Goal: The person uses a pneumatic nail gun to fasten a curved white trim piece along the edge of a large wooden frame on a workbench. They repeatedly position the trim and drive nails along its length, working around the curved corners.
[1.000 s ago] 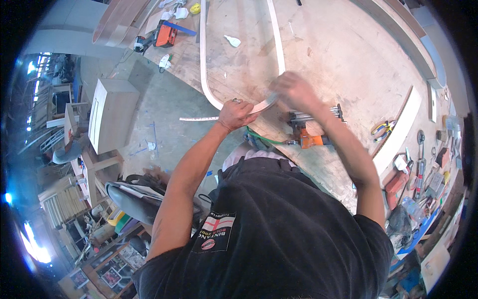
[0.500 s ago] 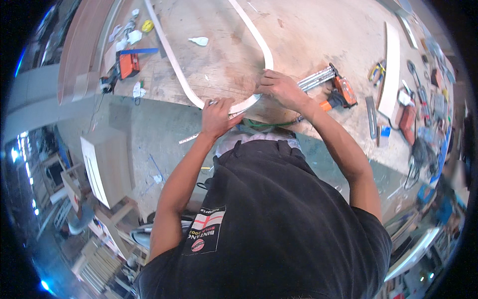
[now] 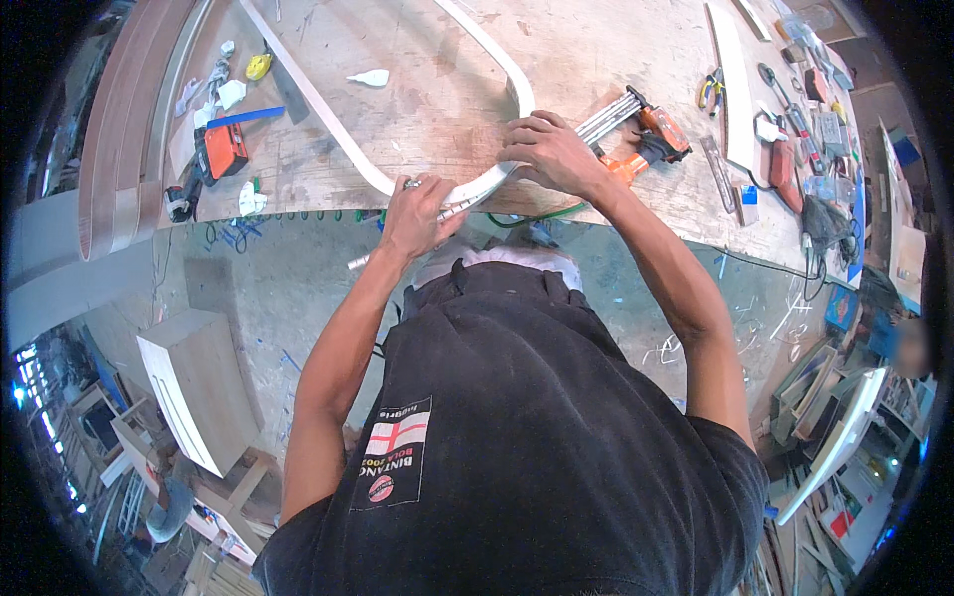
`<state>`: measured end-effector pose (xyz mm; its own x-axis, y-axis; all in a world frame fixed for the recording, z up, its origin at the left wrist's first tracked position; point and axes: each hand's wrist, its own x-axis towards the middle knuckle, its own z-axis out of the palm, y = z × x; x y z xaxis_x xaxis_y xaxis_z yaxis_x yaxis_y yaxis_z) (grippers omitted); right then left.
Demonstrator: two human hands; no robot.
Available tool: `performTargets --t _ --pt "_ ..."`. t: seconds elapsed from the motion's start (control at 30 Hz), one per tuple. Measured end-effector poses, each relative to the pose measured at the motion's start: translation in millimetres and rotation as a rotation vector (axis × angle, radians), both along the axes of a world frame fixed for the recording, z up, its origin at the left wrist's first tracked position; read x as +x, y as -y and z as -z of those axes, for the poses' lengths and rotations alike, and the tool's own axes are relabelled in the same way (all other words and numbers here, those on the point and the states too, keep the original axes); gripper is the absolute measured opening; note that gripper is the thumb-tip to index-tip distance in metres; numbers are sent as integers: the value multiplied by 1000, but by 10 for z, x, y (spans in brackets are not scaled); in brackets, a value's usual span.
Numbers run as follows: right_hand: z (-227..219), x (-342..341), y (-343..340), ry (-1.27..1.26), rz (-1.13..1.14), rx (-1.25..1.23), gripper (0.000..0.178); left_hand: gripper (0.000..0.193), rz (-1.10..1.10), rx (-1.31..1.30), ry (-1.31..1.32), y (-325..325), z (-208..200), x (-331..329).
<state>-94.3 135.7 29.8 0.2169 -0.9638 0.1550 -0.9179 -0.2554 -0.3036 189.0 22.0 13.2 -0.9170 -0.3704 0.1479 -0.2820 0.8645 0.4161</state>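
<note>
A pale U-shaped frame (image 3: 341, 136) lies on the wooden workbench (image 3: 437, 70), its rounded end toward me at the near edge. Closed around the left part of that bend is my left hand (image 3: 417, 216), a ring on one finger. It also holds a narrow pale strip with dark marks (image 3: 356, 263), whose loose end sticks out beyond the wrist. The strip follows the outside of the curve toward my right hand (image 3: 553, 154). That hand is bent over the right part of the bend, fingers on top and thumb side below; its fingertips are partly hidden.
An orange nail gun (image 3: 664, 134) lies right of my right hand, above a green hose (image 3: 537, 218). Another orange tool (image 3: 221, 149) rests at the left. Pliers (image 3: 711, 91), a long white board (image 3: 733, 94) and several hand tools occupy the right side. A pale box (image 3: 199, 382) stands on the floor.
The whole view has shifted, so the bench sits farther up and left. More of the marked strip shows between my hands along the bend. Both hands stay on the frame.
</note>
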Motion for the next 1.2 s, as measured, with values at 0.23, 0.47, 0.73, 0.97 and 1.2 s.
performTargets --t 0.23,0.47,0.73,0.97,1.2 --pt "82 -119 52 -18 -16 -96 32 44 -1 -20 -45 4 -32 -130" --pt "112 -121 17 -10 -24 -145 27 42 -22 2 -44 -33 34 -153" --pt "169 -158 0 20 -54 -200 33 43 -36 6 11 -53 21 -151" --pt "254 -182 -83 85 8 -194 50 42 -56 10 -26 -108 67 -177" --pt "405 -590 -696 460 1061 -601 59 44 -105 -9 43 -209 46 -178"
